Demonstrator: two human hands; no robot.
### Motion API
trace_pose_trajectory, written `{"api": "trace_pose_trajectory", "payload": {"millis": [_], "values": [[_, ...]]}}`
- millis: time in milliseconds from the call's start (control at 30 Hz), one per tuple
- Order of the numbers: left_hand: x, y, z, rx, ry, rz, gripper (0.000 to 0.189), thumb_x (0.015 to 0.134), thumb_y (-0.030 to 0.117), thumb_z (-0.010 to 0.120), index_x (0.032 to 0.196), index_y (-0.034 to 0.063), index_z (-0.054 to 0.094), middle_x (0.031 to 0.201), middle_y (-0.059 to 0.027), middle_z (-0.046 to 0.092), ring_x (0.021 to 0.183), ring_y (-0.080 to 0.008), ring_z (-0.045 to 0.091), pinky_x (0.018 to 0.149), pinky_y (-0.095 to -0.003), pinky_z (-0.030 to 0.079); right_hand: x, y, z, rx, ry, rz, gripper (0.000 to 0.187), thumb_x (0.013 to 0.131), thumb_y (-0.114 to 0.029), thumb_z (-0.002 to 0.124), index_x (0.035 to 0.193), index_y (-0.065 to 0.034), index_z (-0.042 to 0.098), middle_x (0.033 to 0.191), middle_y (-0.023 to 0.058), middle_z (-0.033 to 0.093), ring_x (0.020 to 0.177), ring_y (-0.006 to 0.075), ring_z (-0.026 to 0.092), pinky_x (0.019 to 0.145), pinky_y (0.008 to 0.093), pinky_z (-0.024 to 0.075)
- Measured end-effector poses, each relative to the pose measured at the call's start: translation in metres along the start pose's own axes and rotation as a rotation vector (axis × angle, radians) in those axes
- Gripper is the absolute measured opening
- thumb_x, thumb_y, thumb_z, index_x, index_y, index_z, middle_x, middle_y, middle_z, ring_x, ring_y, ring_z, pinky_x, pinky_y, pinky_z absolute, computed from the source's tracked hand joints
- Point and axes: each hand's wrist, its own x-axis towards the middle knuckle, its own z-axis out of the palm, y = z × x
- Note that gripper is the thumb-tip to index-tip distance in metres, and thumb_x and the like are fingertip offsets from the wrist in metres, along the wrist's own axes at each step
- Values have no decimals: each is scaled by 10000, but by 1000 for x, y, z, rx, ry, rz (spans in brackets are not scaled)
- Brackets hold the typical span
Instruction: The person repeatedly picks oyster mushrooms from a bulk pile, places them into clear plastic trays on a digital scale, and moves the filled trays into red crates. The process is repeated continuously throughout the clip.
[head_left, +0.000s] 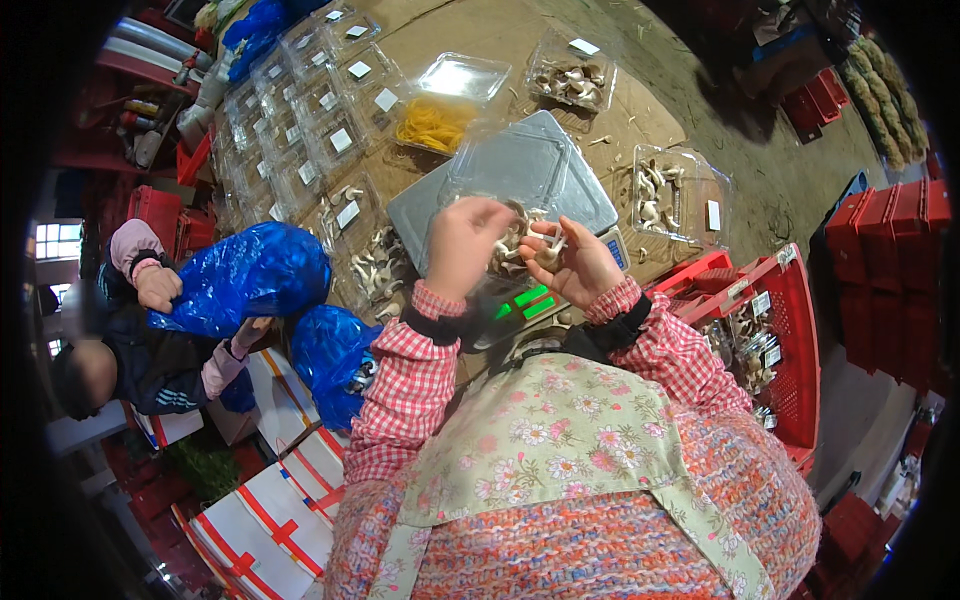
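Note:
A clear plastic clamshell box (510, 161) with its lid up stands on the metal platform of a digital scale (589, 196). Small pale-stemmed mushrooms (506, 249) lie in the box. My left hand (466, 244) is over the box's near left part, its fingers bent and slightly blurred; whether they pinch anything cannot be made out. Palm up, my right hand (577, 264) holds a mushroom (553, 253) at the box's right side. The scale's green-lit display (536, 300) shows below the hands, partly covered.
Rows of labelled clamshells (341, 140) fill the table's left. Yellow rubber bands (435, 124) lie in a tray; loose mushrooms (375, 262) are left of the scale. Two filled clamshells (574, 81) are beyond and right. A red crate (795, 360) stands right. A co-worker holds a blue bag (255, 274).

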Motion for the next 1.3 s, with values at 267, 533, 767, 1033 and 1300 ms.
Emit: {"api": "trace_pose_trajectory", "payload": {"millis": [267, 533, 767, 1033, 1300], "values": [[-22, -24, 4, 712, -176, -85, 135, 686, 190, 700, 712, 70, 645, 721, -91, 584, 708, -282, 577, 597, -380, 443, -9, -15, -20, 74, 104, -35, 330, 932, -284, 403, 1012, 14, 522, 911, 143, 609, 860, 237, 610, 763, 345, 525], [-35, 8, -10, 478, 84, -25, 123, 686, 118, 719, 740, 37, 644, 698, -77, 566, 601, -210, 560, 534, -312, 429, -8, -2, -13, -109, 52, 40, 327, 931, -320, 422, 1015, -17, 513, 973, 135, 580, 926, 236, 587, 816, 341, 500], [-42, 16, -14, 287, 6, -45, 128, 701, 104, 713, 775, 22, 649, 687, -86, 570, 590, -194, 557, 540, -279, 439, -14, 4, -2, -202, 4, 94, 300, 921, -368, 445, 1012, -101, 546, 940, 62, 610, 890, 185, 582, 758, 283, 486], [-11, -29, -1, 725, 83, -51, 186, 704, 253, 697, 726, 74, 653, 727, -79, 591, 673, -260, 591, 583, -354, 459, -10, 4, -7, -163, -54, 102, 281, 926, -322, 426, 984, -72, 539, 906, 79, 604, 843, 187, 599, 722, 283, 516], [-14, -41, -12, 544, 216, -153, 155, 746, 199, 665, 756, 45, 666, 696, -74, 620, 612, -210, 591, 560, -322, 454, -13, 2, -16, -155, -1, 38, 279, 922, -292, 427, 976, -39, 534, 904, 96, 600, 851, 201, 608, 739, 308, 531]]}}
